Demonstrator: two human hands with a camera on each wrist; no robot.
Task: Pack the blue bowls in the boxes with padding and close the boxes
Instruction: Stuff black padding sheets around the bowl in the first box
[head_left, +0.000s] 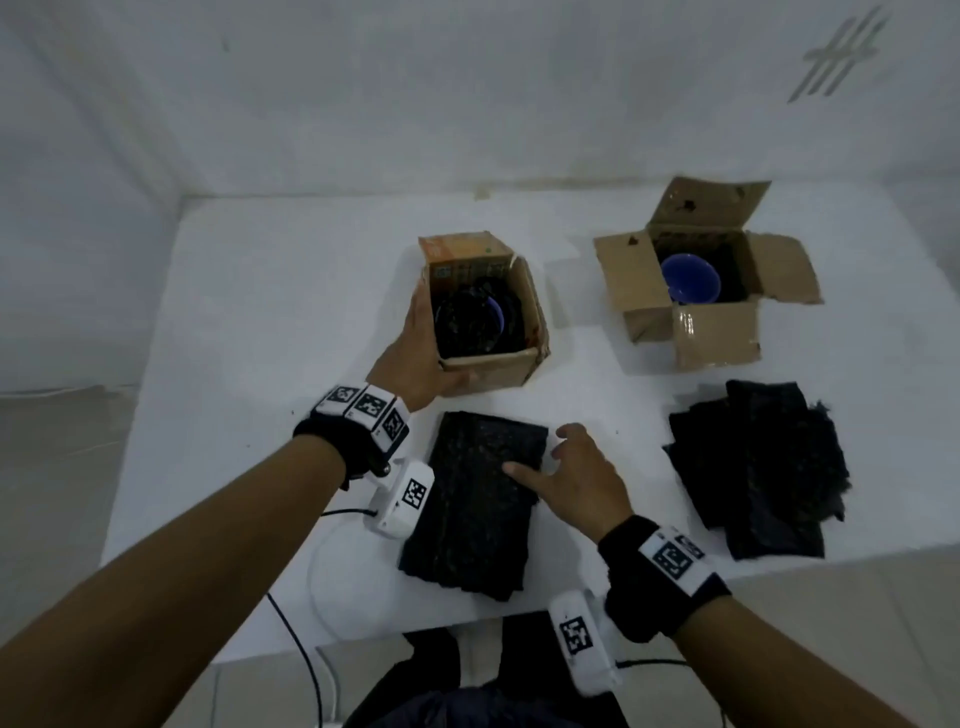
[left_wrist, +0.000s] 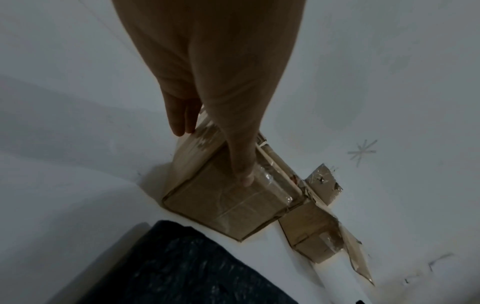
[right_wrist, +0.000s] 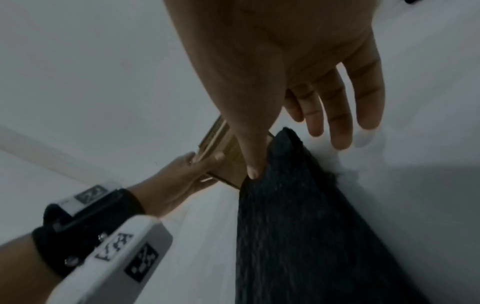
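The left cardboard box (head_left: 493, 371) stands open on the white table (head_left: 260, 312), with dark padding and the rim of a blue bowl (head_left: 500, 318) showing inside. My left hand (head_left: 421, 353) holds its near left corner, fingers along the side and thumb on the front face (left_wrist: 221, 205). A second blue bowl (head_left: 691, 280) sits in the right box (head_left: 691, 332), whose flaps are spread. A flat stack of dark padding (head_left: 483, 504) lies before the left box. My right hand (head_left: 576, 467) hovers at its right edge; the thumb touches the padding (right_wrist: 311, 226) and the fingers (right_wrist: 337, 123) are straight.
A second, looser pile of dark padding (head_left: 758, 467) lies at the front right, before the right box. White walls close the table at the back and left. Cables hang off the table's near edge (head_left: 296, 639).
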